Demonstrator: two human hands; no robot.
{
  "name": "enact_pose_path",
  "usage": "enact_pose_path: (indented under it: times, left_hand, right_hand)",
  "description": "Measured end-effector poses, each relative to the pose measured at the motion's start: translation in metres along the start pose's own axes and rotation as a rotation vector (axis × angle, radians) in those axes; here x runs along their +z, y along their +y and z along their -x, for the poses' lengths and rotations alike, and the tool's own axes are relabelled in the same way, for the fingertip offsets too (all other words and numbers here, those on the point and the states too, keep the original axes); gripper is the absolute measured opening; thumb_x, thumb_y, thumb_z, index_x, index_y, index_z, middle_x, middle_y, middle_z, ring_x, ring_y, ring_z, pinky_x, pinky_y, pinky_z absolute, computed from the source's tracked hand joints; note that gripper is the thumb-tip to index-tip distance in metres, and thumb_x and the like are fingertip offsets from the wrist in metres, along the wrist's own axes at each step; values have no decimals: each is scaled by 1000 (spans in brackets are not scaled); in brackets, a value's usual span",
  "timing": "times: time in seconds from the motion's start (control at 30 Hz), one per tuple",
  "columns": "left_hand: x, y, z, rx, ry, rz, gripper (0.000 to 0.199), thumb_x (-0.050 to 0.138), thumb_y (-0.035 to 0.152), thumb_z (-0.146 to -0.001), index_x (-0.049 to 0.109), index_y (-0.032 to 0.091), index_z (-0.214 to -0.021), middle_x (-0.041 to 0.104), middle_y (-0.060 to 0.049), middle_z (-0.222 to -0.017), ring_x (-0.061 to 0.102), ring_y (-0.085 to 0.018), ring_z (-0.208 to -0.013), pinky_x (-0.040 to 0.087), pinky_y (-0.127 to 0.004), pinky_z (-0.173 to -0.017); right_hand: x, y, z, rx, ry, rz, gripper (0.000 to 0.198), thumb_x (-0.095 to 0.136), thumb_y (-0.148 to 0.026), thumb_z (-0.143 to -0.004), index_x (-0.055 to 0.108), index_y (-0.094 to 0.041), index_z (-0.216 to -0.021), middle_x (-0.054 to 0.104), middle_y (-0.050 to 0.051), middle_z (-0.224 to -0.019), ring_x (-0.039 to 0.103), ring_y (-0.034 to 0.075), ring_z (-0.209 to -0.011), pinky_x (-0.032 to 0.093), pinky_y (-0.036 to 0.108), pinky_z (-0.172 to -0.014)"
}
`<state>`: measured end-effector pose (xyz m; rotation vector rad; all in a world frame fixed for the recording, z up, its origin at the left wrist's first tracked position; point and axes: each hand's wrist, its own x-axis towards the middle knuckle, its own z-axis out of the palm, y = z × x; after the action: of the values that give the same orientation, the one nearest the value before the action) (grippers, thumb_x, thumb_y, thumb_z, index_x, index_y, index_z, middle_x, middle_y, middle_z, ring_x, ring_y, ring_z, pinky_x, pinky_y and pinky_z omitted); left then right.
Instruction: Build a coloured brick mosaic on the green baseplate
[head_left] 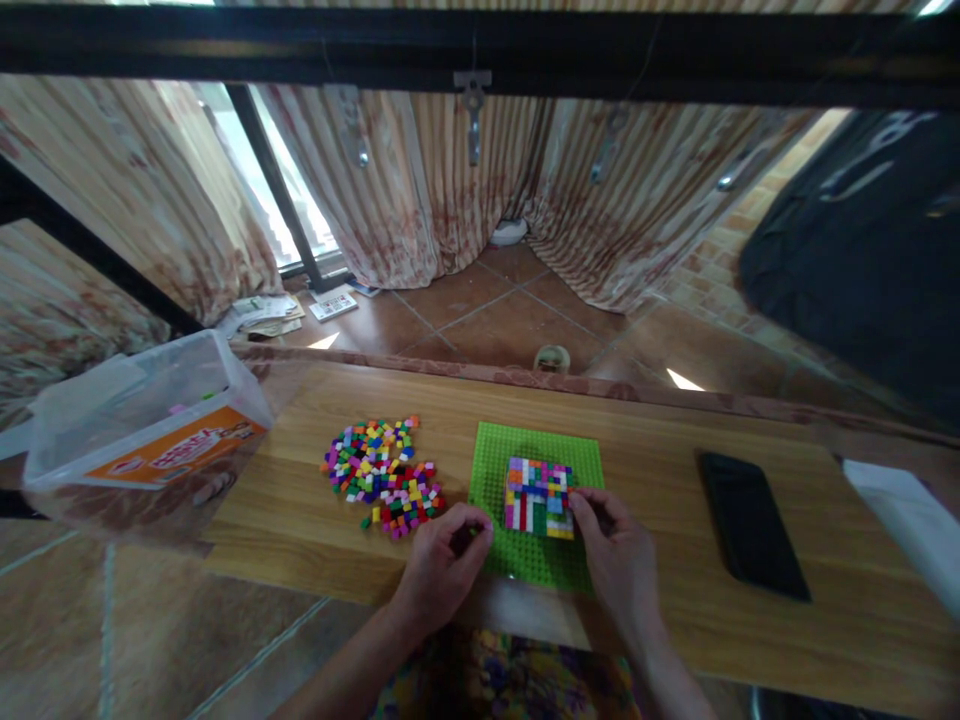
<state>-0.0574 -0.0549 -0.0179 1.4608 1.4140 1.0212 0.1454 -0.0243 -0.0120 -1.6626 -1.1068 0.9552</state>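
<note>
A green studded baseplate [540, 437] lies on the wooden table, with a many-coloured block of small toy bricks [538, 498] built up on its middle. My right hand [621, 550] is at the right edge of that block, thumb and fingertips pinched together against it. What sits between these fingertips is too small to make out. Near the baseplate's left edge, my left hand [446, 560] is curled, its thumb and forefinger closed together. Anything held there is hidden. Left of the baseplate lies a loose pile of small coloured bricks [382, 475].
A clear plastic box [240, 385] with an orange label stands at the table's left end. To the right lie a black phone [752, 525] and a white sheet [900, 510]. A dark bar [480, 45] crosses above, before striped curtains [420, 190].
</note>
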Motion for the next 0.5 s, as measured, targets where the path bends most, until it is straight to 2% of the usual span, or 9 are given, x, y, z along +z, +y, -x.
enact_pose_path:
  times: [0.27, 0.37, 0.43, 0.5]
  left_hand:
    - [3, -6, -1, -26, 11, 81, 14, 59, 28, -85, 66, 16, -82, 64, -2, -75, 54, -11, -62, 42, -20, -56]
    - [4, -7, -1, -90, 8, 174, 16, 61, 31, -84, 67, 16, -85, 63, -1, -75, 54, -10, -59, 43, -20, -55]
    - [4, -8, -2, -124, 4, 227, 18, 61, 32, -84, 68, 16, -86, 63, -1, -75, 53, -10, -57, 44, -20, -54]
    - [5, -8, -3, -143, 6, 274, 18, 62, 33, -83, 68, 16, -86, 62, 0, -76, 53, -9, -56, 44, -20, -53]
  right_hand:
    - [-1, 0, -2, -76, -8, 17, 38, 62, -51, -80, 68, -16, -92, 73, 9, -87, 67, 22, -78, 53, 34, -72]
    - [-4, -1, 4, -122, 107, 77, 41, 53, -51, -87, 68, -14, -96, 72, 9, -85, 66, 21, -75, 53, 33, -70]
    - [-3, -4, 13, -197, 171, 134, 39, 48, -48, -91, 68, -15, -97, 72, 9, -88, 66, 20, -77, 52, 33, -71]
    - [1, -8, 23, -340, 127, 174, 32, 49, -42, -93, 69, -18, -97, 71, 8, -93, 66, 19, -84, 52, 32, -76]
